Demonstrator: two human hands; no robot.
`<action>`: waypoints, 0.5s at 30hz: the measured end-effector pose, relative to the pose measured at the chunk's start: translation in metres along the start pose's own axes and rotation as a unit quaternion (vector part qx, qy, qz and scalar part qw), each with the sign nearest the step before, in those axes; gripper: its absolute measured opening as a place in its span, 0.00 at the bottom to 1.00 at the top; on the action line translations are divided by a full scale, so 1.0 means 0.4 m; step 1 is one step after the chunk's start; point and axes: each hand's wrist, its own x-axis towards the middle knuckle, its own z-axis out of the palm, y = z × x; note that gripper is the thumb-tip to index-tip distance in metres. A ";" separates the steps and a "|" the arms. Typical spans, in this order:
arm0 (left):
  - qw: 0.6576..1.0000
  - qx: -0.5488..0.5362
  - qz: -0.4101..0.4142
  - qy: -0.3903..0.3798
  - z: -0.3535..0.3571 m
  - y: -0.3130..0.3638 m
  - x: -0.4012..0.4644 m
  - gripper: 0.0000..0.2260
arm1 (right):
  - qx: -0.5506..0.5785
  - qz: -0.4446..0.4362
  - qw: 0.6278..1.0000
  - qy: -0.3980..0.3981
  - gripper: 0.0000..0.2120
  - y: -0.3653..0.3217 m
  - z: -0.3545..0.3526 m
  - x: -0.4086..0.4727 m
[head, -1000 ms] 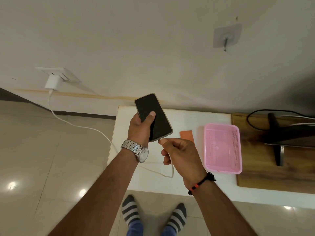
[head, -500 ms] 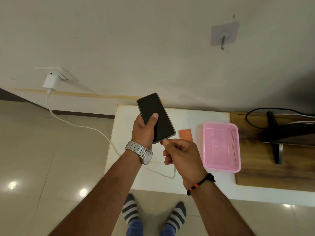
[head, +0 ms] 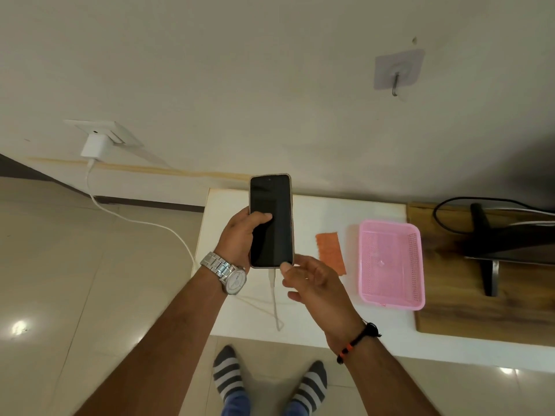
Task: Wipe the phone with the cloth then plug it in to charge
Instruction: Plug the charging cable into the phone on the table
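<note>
The left hand (head: 240, 235) grasps the phone (head: 271, 220) above the white bench (head: 315, 325), charging cable (head: 272, 283) plugged in; right hand (head: 312, 283) released. Orange cloth (head: 329, 250) lies beside the pink basket (head: 390, 265).

Your white surface (head: 315, 325) carries an orange cloth (head: 329, 250), a pink basket (head: 390, 301) beside it, and a wooden board (head: 480, 319).
</note>
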 end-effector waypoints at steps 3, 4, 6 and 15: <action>0.998 0.001 -0.058 0.026 -0.027 -0.015 0.013 0.09 | 0.042 0.004 0.999 0.016 0.14 -0.008 0.014 0.043; 0.997 0.008 -0.066 0.037 -0.036 -0.023 0.019 0.11 | 0.049 0.004 0.999 0.012 0.13 -0.010 0.026 0.060; 0.996 0.019 -0.074 0.053 -0.051 -0.035 0.025 0.16 | 0.036 0.001 0.999 0.023 0.12 -0.006 0.054 0.096; 0.984 0.157 -0.037 0.069 -0.206 -0.050 0.088 0.10 | -0.079 0.026 0.995 0.058 0.15 0.045 0.157 0.212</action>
